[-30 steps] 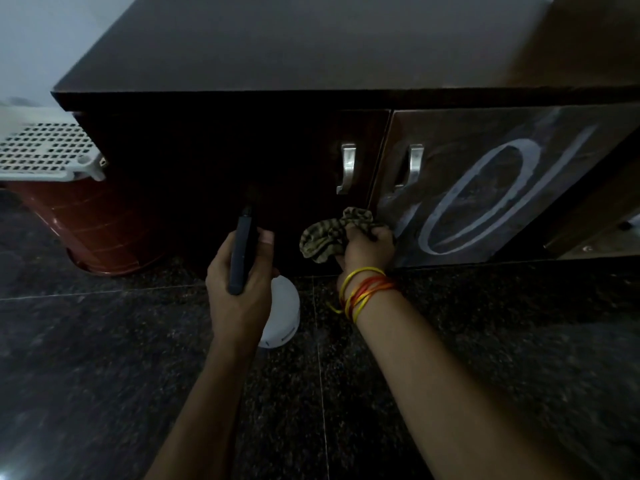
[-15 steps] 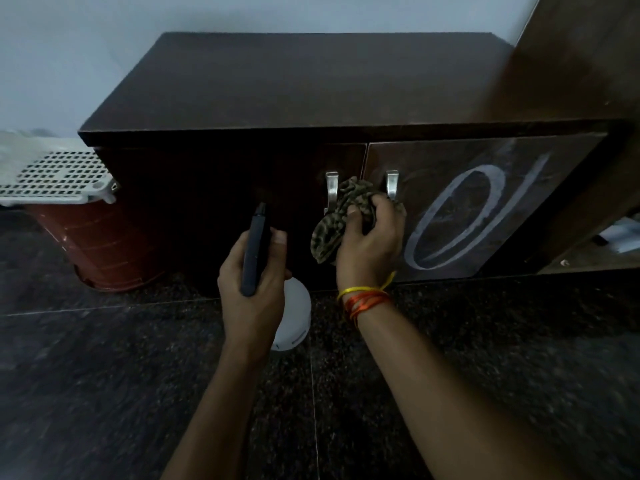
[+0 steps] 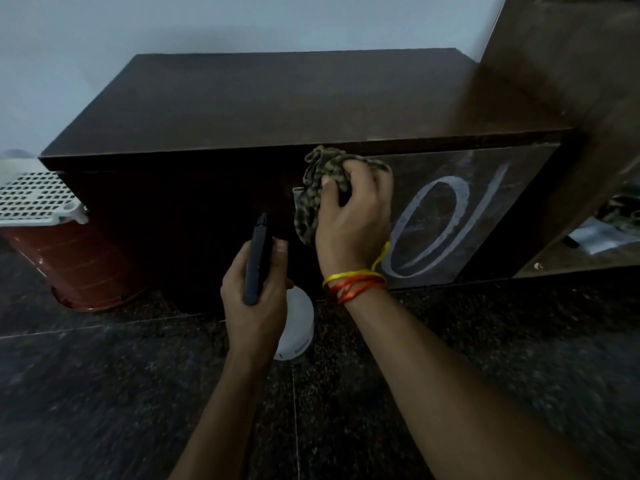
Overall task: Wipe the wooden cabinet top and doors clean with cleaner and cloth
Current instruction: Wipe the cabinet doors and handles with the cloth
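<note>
Right hand yours, clutching crumpled olive patterned cloth against dark wooden cabinet door's upper edge; left hand gripping white spray bottle.

Both arms reach forward from the bottom edge, each hand closed around something.
Left hand: forearm rises from bottom centre, fingers wrapped tight, thumb up along the right side, back of hand toward the camera, held lower and nearer than the other. Right hand: forearm comes in diagonally from the lower right, wrist bent slightly with yellow and orange threads tied round it, fingers curled in a loose fist, knuckles up, raised higher and further forward.
</note>
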`<state>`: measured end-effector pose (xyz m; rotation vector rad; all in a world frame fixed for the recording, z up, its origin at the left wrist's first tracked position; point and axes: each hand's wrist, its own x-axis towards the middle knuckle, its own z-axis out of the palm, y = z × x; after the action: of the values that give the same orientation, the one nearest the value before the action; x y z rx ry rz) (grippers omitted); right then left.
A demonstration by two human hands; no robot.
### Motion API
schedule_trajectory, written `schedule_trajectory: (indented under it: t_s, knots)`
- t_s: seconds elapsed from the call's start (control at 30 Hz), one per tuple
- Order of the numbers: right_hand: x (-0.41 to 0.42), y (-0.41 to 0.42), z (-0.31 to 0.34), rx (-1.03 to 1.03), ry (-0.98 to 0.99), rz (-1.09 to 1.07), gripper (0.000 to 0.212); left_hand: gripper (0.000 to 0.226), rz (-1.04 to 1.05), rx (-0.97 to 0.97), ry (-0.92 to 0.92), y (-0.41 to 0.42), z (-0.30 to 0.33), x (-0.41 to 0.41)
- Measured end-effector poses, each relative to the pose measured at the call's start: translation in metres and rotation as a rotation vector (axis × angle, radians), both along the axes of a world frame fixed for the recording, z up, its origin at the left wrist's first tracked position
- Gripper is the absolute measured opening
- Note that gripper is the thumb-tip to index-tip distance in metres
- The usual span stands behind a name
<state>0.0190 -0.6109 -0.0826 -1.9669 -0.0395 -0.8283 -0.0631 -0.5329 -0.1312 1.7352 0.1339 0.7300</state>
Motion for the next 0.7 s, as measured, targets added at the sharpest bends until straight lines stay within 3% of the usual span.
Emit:
schedule_trajectory:
  t_s: [0.27,0.47,0.63,0.7]
  knots:
    - [0.003,-0.006,0.000,-0.249,-0.049,0.037,0.013,0.021,0.017,0.017,-0.001,-0.001,-0.004,0.005]
    - [0.012,-0.029,0.007,-0.055,-0.035,-0.115,0.011,0.025,0.001,-0.059,0.013,-0.001,-0.005,0.003]
    - [0.006,-0.016,0.000,-0.386,-0.037,0.005,0.030,0.028,-0.008,-0.054,0.007,-0.001,-0.005,0.002]
    - [0.009,-0.023,-0.004,-0.428,-0.063,0.012,0.032,0.025,-0.013,-0.059,0.006,-0.002,-0.003,0.003]
